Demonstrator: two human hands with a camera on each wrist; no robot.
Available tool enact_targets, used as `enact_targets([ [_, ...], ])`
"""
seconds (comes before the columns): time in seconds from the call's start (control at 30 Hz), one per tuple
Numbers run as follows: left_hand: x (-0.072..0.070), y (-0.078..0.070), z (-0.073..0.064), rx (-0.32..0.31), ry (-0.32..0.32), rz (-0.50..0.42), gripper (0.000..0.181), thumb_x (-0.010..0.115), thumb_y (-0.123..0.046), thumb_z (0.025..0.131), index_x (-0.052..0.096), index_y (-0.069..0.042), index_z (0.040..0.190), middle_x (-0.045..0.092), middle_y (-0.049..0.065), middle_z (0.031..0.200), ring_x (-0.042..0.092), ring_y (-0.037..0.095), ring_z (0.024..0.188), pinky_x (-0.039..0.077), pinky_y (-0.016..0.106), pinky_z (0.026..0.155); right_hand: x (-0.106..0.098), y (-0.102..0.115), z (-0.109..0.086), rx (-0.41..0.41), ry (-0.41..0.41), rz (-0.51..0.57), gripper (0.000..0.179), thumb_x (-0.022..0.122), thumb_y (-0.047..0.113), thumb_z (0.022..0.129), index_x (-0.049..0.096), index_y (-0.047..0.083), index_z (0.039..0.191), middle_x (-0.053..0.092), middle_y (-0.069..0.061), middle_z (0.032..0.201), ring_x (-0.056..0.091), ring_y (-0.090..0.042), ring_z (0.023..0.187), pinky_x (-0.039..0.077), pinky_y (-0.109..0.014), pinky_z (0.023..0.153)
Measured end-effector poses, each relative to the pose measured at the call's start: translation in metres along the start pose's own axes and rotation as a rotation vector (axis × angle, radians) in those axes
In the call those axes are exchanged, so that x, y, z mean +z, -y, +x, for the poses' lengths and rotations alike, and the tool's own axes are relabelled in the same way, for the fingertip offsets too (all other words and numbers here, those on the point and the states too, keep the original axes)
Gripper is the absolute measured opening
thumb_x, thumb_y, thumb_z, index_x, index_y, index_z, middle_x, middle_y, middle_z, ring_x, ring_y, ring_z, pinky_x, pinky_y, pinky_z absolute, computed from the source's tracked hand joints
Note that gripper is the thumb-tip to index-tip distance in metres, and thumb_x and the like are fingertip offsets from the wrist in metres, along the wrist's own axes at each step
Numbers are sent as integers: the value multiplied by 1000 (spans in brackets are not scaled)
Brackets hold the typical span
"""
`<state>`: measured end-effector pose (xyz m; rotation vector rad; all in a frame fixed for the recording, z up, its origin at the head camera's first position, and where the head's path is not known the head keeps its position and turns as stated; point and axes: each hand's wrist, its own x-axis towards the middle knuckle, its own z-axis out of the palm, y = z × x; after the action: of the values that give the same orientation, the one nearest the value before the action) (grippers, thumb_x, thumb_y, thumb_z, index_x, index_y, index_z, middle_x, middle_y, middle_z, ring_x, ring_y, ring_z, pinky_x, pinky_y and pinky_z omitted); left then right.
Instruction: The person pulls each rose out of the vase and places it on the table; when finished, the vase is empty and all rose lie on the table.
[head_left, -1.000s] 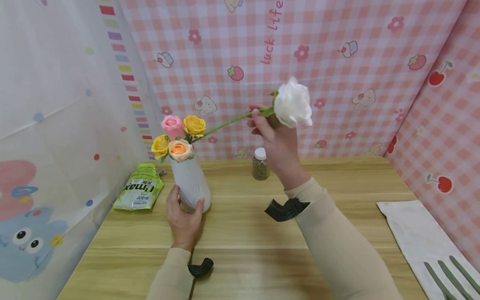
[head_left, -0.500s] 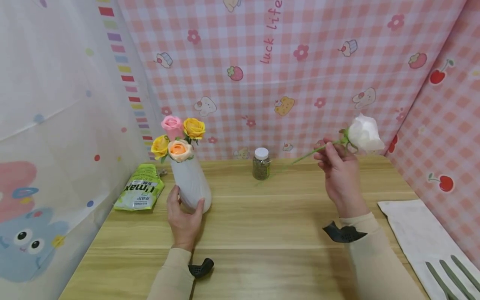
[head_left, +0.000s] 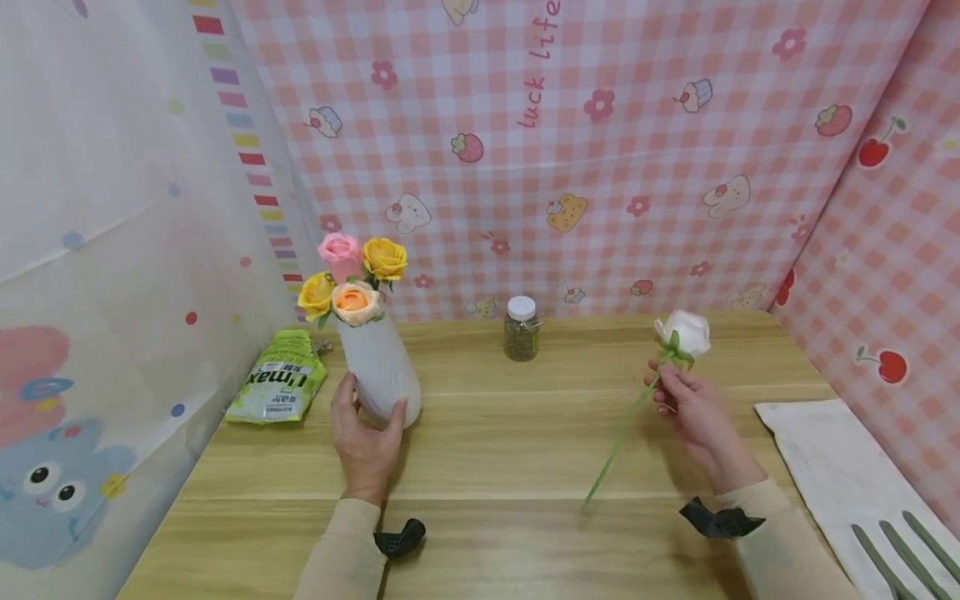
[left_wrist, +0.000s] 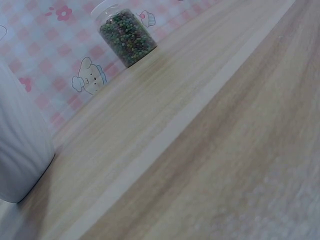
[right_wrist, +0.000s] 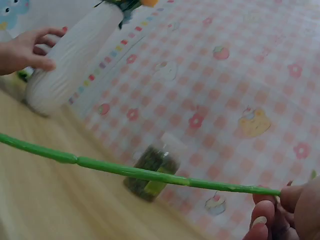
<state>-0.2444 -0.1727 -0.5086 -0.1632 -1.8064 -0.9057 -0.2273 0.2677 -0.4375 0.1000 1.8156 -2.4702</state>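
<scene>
The white flower [head_left: 684,335], over the right side of the desk [head_left: 487,462], seems light, with delicate petals [head_left: 693,331] and a flexible stem [head_left: 621,443], best held just below the petals, where your right hand [head_left: 699,415] pinches it. Your left hand [head_left: 367,440] grips the vase [head_left: 384,371] low down.

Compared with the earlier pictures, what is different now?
The right hand moved the white rose away from the vase, rightward and down; its stem now slants toward the table. Nothing was let go. The left hand still holds the vase, its four other roses in place.
</scene>
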Motion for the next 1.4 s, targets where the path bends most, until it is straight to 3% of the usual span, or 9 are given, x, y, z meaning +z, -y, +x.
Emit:
enact_targets([
  [0.1, 0, 0, 0, -1, -3, -3, 83, 86, -18, 69, 45, -3, 139, 51, 16, 133, 52, 31, 117, 51, 53, 79, -9, -14, -4, 44, 12, -60, 19, 50, 30, 99, 68, 26, 101, 63, 8, 91, 52, -1, 75, 44, -15, 61],
  [0.2, 0, -1, 1, 1, -3, -3, 82, 85, -18, 69, 44, -3, 139, 51, 16, 133, 52, 31, 117, 51, 53, 79, -17, -23, -8, 36, 26, -109, 18, 50, 25, 100, 68, 27, 100, 64, 9, 89, 53, -2, 76, 46, -16, 65],
  [0.43, 1, -1, 0, -21, -6, -11, 82, 86, -19, 69, 45, -4, 139, 51, 15, 133, 51, 30, 118, 51, 54, 79, -31, -28, -12, -78, 13, -224, 28, 58, 13, 96, 55, -2, 120, 70, 6, 91, 63, -4, 83, 52, -18, 72],
  [0.63, 2, -1, 0, -16, -6, -17, 81, 85, -18, 69, 46, -3, 139, 51, 15, 134, 51, 29, 118, 50, 54, 79, -46, -22, -10, -135, -70, -298, 12, 66, 14, 91, 67, 7, 100, 71, 8, 83, 62, -4, 72, 52, -18, 62],
  [0.7, 2, -1, 0, -15, -4, -16, 81, 85, -18, 69, 45, -3, 139, 51, 15, 134, 51, 30, 118, 50, 54, 79, -53, -22, -9, -148, -97, -358, 14, 67, 16, 91, 69, 5, 99, 71, 9, 81, 61, -3, 70, 51, -18, 60],
  [0.9, -1, -1, 1, -29, 0, -2, 82, 85, -17, 70, 44, -3, 139, 50, 17, 133, 51, 30, 116, 50, 53, 80, -68, -27, -5, -97, -156, -395, 35, 71, 20, 87, 65, -9, 107, 71, 7, 80, 61, -2, 70, 50, -18, 59],
  [1.4, 0, -3, 0, -26, -8, -13, 82, 85, -15, 68, 46, -2, 139, 51, 15, 134, 50, 29, 118, 50, 52, 80, -84, -39, 0, -85, -232, -636, 44, 66, 24, 92, 60, -11, 119, 66, 14, 82, 58, 0, 72, 50, -18, 61],
])
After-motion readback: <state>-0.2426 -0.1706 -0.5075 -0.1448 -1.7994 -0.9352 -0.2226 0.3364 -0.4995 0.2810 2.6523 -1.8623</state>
